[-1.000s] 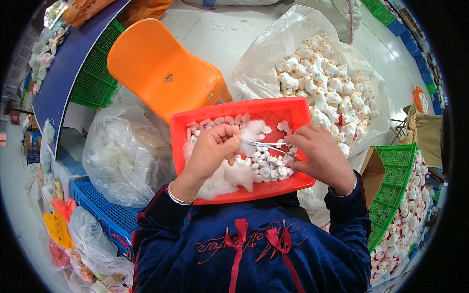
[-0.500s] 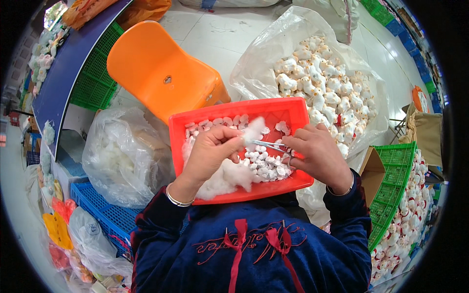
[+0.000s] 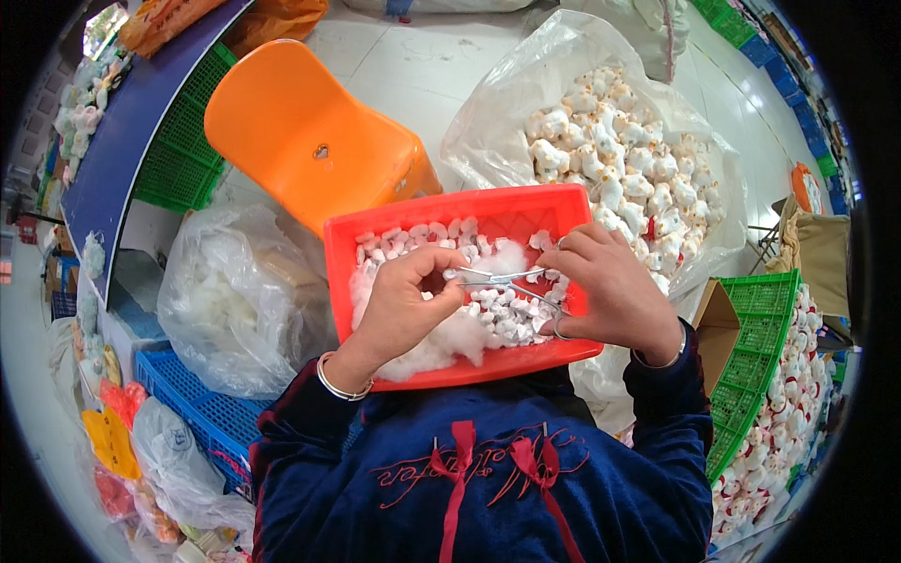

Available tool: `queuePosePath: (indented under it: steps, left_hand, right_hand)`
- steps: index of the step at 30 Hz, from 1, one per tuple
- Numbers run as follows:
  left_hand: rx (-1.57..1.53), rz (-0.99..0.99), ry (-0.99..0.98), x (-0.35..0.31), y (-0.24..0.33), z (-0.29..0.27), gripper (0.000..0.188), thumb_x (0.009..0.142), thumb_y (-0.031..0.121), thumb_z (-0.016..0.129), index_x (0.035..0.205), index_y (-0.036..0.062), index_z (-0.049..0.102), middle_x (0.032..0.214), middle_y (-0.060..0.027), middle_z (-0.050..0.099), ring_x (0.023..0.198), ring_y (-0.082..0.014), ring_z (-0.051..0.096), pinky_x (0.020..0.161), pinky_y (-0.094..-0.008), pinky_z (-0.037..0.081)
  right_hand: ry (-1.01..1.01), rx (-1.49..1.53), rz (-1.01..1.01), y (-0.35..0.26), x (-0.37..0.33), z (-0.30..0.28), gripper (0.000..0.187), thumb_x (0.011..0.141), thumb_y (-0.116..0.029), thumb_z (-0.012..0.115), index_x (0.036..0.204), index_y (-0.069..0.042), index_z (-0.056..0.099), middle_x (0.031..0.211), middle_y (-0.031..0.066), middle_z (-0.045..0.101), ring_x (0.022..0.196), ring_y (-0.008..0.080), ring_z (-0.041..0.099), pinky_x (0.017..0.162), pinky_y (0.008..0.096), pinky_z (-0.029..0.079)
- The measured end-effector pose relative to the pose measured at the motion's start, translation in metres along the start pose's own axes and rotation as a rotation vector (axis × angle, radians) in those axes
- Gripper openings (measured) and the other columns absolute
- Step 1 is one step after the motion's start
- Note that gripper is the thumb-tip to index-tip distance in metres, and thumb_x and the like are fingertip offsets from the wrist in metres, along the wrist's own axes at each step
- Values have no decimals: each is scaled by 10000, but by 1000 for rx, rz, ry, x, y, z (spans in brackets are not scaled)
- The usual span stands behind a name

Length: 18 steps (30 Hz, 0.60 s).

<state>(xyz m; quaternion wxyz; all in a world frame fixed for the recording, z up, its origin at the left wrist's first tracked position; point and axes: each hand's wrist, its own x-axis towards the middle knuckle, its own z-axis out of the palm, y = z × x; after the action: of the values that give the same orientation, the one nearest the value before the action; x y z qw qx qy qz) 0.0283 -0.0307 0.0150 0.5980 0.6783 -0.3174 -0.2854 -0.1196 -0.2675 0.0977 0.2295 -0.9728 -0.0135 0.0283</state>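
Observation:
My right hand [image 3: 615, 286] grips silver scissor-handled forceps [image 3: 502, 280] by their finger rings, with the jaws spread apart. The jaw tips point at my left hand [image 3: 408, 296], whose thumb and index finger are curled together around a small white piece [image 3: 450, 274]. Both hands hover over a red plastic tray [image 3: 450, 380] on my lap. Inside it lie small white fabric pieces [image 3: 511, 319] and a fluffy heap of white stuffing [image 3: 436, 342]. Another tuft of stuffing [image 3: 508, 256] rests just beyond the forceps.
An orange chair [image 3: 310, 141] stands beyond the tray. Far right, a clear plastic bag [image 3: 507, 84] holds many white plush figures [image 3: 610, 150]. On the left, a bag of stuffing [image 3: 235, 300] sits by a blue crate [image 3: 202, 399]. A green crate [image 3: 755, 375] stands at the right.
The forceps' jaws have opened and let go of the stuffing tuft, which is now lower in the tray. My right thumb and fingers have spread apart on the rings.

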Motion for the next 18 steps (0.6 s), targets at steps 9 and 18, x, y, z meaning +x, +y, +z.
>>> queuePosePath:
  steps: [9, 18]
  left_hand:
    - [-292, -144, 13, 2, 3, -3, 182, 964, 22, 693, 1142, -16, 701, 913, -42, 691, 727, -88, 666, 678, -246, 583]
    - [-460, -219, 10, 2, -3, -12, 190, 1007, 55, 655, 1164, -36, 710, 900, -77, 719, 716, -117, 687, 669, -262, 587]
  right_hand:
    - [-29, -38, 54, 1, -2, 8, 333, 741, -264, 843, 1022, -115, 743, 982, 65, 671, 956, 272, 634, 826, 431, 433]
    - [-47, -38, 49, -4, -4, 2, 278, 764, -253, 827, 993, -119, 742, 907, 71, 653, 907, 276, 643, 774, 433, 428]
